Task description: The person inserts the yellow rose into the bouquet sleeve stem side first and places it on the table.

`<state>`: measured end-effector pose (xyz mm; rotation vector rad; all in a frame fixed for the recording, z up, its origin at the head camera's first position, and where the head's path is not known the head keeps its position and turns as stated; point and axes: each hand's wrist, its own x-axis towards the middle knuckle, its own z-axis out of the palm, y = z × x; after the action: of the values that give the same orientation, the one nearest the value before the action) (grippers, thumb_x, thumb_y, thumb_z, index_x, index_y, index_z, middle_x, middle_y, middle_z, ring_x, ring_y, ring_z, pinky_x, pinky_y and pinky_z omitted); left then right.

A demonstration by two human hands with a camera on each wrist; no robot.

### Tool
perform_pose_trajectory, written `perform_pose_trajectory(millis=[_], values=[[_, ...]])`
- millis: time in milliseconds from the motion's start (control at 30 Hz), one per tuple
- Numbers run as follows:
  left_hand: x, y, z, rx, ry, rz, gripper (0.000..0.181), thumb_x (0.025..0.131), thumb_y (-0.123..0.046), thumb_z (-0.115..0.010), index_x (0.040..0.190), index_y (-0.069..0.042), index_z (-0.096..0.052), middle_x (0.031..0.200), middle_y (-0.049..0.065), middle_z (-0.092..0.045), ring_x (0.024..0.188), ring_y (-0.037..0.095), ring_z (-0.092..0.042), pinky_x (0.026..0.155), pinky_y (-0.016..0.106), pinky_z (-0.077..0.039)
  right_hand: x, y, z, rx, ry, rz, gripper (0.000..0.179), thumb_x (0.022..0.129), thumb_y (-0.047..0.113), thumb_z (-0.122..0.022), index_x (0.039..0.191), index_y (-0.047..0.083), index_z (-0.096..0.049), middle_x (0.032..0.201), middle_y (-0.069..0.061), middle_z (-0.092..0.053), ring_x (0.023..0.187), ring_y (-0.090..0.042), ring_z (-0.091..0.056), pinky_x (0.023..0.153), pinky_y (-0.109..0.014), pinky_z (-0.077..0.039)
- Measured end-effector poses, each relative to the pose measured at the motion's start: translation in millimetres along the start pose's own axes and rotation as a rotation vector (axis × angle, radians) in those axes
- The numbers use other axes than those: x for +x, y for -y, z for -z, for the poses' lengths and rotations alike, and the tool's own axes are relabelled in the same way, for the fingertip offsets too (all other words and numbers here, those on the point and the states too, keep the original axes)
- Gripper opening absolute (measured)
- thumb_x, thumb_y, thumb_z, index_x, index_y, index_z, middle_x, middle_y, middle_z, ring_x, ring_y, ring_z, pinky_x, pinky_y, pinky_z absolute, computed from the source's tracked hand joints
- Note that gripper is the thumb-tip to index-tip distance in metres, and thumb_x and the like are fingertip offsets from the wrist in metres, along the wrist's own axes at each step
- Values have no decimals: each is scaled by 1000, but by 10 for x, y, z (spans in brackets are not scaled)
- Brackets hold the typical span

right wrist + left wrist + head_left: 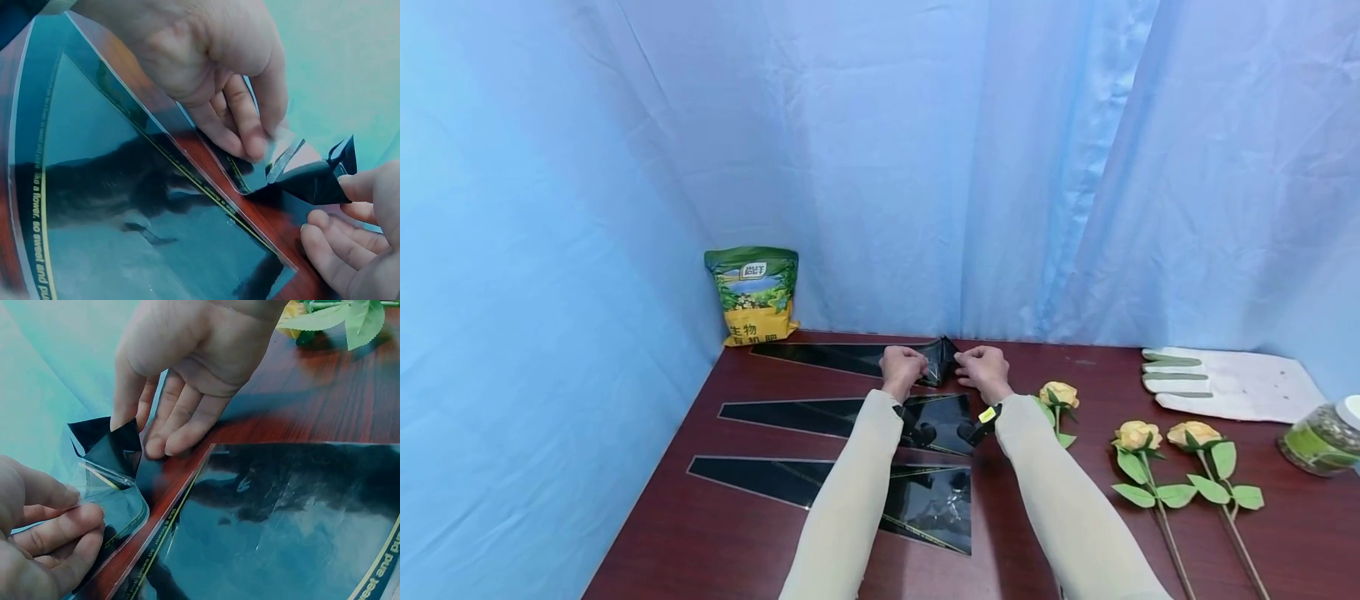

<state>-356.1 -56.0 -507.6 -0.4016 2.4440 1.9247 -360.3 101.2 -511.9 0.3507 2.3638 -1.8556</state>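
Three tapered black flower sleeves with clear fronts and yellow-lettered borders lie in rows on the table. My left hand [903,367] and right hand [983,371] are at the wide end of the farthest sleeve [835,357]. In the left wrist view, the left hand's thumb and fingers pinch the clear sheet of this sleeve [128,515]. The right hand [187,369] pinches its black corner, which stands up folded and crumpled. From the right wrist view, the clear and black layers spread apart between both hands. The middle sleeve [805,412] and nearest sleeve [936,504] lie flat beneath the forearms.
A green and yellow fertilizer bag [752,296] stands at the back left against the blue curtain [880,167]. Three yellow roses, one being this rose [1138,436], lie right of the arms. Farther right are white gloves [1247,387] and a lidded jar [1324,437].
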Motion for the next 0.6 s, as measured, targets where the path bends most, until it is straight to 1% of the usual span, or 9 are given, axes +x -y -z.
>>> perform_pose_trajectory(millis=[133,400,500,600], values=[[14,10,-3,-2,0,-3,12,88,-1,-68,87,3,-78,91,15,-77,85,33,-74,80,44,-60,14,-18,22,11,-13,-9,27,98,17,-62,116,-3,-66,121,-29,-68,82,-16,-75,72,-29,-61],[27,34,7,2,7,-5,12,89,-5,-69,86,0,-79,89,13,-76,82,30,-74,78,41,-59,51,-24,36,-9,-20,-10,26,96,17,-66,113,-2,-68,116,-28,-70,78,-14,-75,68,-27,-61],[23,37,17,3,16,-6,12,89,-4,-69,86,0,-79,87,14,-76,83,31,-74,80,42,-59,46,-12,36,-23,-16,-19,26,96,17,-66,113,-3,-69,116,-28,-70,78,-13,-74,68,-26,-61],[17,33,25,2,28,-9,12,89,-4,-68,88,1,-79,88,16,-77,86,33,-74,82,43,-59,35,9,34,-48,2,-23,28,96,20,-66,114,-2,-69,119,-26,-69,81,-15,-73,68,-25,-60]])
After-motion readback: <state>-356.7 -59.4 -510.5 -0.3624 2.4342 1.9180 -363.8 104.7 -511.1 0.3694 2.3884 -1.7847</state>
